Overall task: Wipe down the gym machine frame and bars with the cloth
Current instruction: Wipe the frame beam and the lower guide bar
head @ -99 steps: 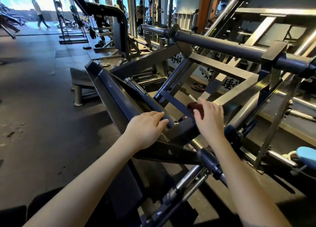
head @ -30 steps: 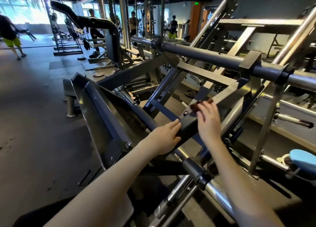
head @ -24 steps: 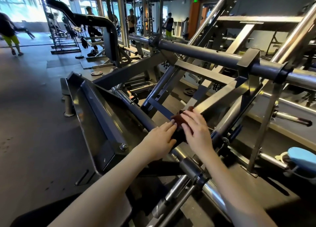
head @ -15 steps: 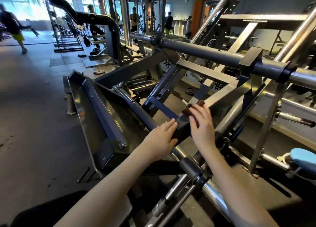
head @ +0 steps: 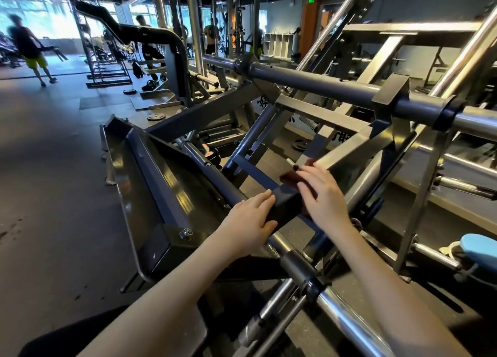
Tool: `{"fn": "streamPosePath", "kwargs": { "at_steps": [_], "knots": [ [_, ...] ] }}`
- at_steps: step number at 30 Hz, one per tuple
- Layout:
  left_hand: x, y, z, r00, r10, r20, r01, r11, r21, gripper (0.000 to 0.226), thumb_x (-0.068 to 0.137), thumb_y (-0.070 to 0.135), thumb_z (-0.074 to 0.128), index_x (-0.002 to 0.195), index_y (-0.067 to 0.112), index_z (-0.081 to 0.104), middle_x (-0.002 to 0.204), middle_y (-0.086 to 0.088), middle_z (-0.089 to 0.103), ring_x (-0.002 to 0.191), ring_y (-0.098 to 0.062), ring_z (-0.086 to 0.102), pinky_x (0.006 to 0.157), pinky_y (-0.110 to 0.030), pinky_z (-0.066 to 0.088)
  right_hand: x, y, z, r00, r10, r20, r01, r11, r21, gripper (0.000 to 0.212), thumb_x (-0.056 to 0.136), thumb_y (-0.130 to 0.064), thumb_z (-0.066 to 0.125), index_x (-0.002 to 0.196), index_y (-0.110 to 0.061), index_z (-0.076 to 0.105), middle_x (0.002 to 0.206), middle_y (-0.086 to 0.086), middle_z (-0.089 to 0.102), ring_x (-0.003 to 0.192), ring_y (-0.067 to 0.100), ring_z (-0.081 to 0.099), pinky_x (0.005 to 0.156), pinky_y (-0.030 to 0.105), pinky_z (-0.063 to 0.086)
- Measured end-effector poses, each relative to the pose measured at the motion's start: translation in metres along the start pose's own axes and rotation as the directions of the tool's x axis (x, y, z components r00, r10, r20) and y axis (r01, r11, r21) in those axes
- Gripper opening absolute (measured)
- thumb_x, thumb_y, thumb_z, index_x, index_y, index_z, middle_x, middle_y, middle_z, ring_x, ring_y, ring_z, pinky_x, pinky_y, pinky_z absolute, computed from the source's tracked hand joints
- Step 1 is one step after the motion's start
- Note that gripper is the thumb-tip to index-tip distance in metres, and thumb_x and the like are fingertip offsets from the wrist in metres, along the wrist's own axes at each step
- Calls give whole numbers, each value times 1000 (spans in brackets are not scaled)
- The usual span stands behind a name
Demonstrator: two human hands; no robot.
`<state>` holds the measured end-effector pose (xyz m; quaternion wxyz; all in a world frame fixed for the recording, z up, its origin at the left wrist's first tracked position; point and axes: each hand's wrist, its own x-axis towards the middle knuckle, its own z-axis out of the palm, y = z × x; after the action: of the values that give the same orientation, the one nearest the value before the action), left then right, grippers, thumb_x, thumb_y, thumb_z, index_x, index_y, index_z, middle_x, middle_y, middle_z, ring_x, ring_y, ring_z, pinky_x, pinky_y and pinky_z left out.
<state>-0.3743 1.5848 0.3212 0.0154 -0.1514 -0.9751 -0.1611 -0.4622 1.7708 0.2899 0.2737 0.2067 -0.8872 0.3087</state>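
Sliding up from beside the left hand and a little back again, the right hand [head: 321, 198] has worked the cloth [head: 288, 178] along the square bar [head: 282, 208] over the last second. It now lies flat on the bar, fingers spread and fairly straight, pressing the dark cloth down; only the cloth's far edge shows past the fingertips. The left hand [head: 248, 220] has stayed on the bar's near end, fingers laid straight over the top and the thumb on the side face, steadying it. Long overlapping strokes, with the cloth wrapped over the edges, would probably clean best. The round crossbar [head: 322, 83] above looks untouched. Far back stands a cubby shelf [head: 277, 44], its contents too small to tell.
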Motion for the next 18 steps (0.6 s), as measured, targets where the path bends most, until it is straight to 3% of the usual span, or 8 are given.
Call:
{"fn": "streamPosePath", "kwargs": {
  "at_steps": [6,10,13,15,18],
  "knots": [
    [3,0,-2,1000,5,-1,-5,1000,-11,58,102,36,45,154,23,21,161,6,18,146,-12,20,119,-35,12,48,28,-22,955,268,-124,-275,961,-41,33,99,-23,49,129,-12,59,140,4,53,140,20,32,120,44,19],
    [8,3,-6,1000,10,-20,-10,1000,4,52,101,37,45,149,19,33,155,3,31,140,-14,30,117,-35,22,7,-1,0,998,52,-42,-52,999,14,30,96,-19,54,123,-12,63,133,2,58,136,20,40,117,47,26],
    [13,6,-8,1000,12,-28,-11,999,33,43,101,39,43,139,18,45,139,2,45,125,-13,42,109,-30,27,24,18,-12,999,-10,35,13,995,-99,31,96,-21,53,124,-13,62,134,4,58,135,20,42,117,47,27],
    [20,5,-12,1000,5,-31,-5,1000,10,38,101,40,43,133,20,48,131,3,48,119,-11,43,109,-32,27,50,33,-23,991,137,-6,-137,982,-127,32,98,-23,50,126,-14,60,140,4,52,138,20,37,118,46,24],
    [32,6,-14,999,5,-35,-7,998,-63,44,101,40,42,142,23,42,142,5,42,131,-12,38,116,-39,22,53,30,-26,955,281,-94,-287,956,-64,32,99,-23,48,128,-15,58,144,3,47,143,19,28,119,47,20]
  ]
}}
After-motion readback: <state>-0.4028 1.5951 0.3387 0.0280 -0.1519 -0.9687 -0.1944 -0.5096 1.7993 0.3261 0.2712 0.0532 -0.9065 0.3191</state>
